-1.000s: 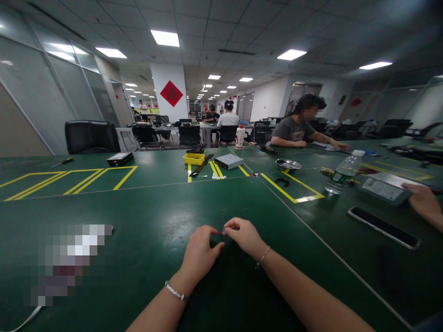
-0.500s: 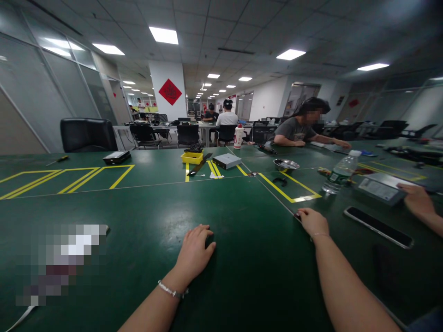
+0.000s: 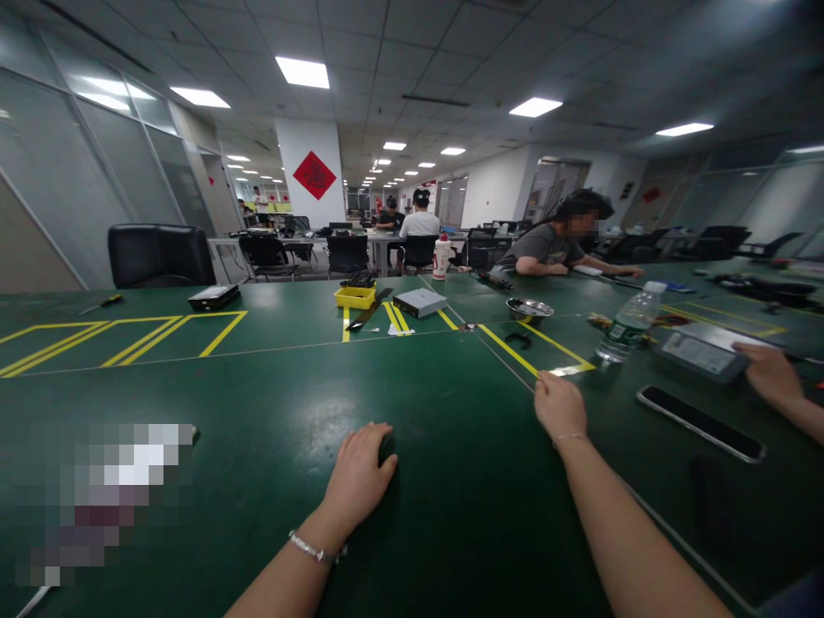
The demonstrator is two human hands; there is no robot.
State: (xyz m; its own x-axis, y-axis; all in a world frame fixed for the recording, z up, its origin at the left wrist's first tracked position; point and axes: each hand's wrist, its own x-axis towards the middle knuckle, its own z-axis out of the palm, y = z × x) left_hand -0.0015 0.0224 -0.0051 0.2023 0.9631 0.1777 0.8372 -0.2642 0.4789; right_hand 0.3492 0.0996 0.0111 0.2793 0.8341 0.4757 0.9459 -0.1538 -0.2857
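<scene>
My left hand (image 3: 360,468) rests on the green tabletop (image 3: 270,429), its fingers lightly curved, the thumb apart, nothing held. Farther right, my right hand (image 3: 560,408) is stretched forward at the seam between the table panels. Its fingers are closed near the corner of a yellow tape outline (image 3: 508,350); anything between them is hidden. Beyond it lies a small black curved piece (image 3: 518,341). A phone (image 3: 701,423) lies to the right of that hand, and a clear water bottle (image 3: 631,324) stands past it.
Another person's hand (image 3: 772,373) at the right touches a grey metal box (image 3: 701,350). A metal bowl (image 3: 529,309), another grey box (image 3: 420,301) and a yellow tray (image 3: 354,297) stand farther back. A blurred-out object (image 3: 129,489) lies at the left. A co-worker (image 3: 547,245) leans on the table.
My right hand has moved left and slightly forward; the dark bit seen at its fingertips before is now out of sight. My left hand has stayed in place on the table.
</scene>
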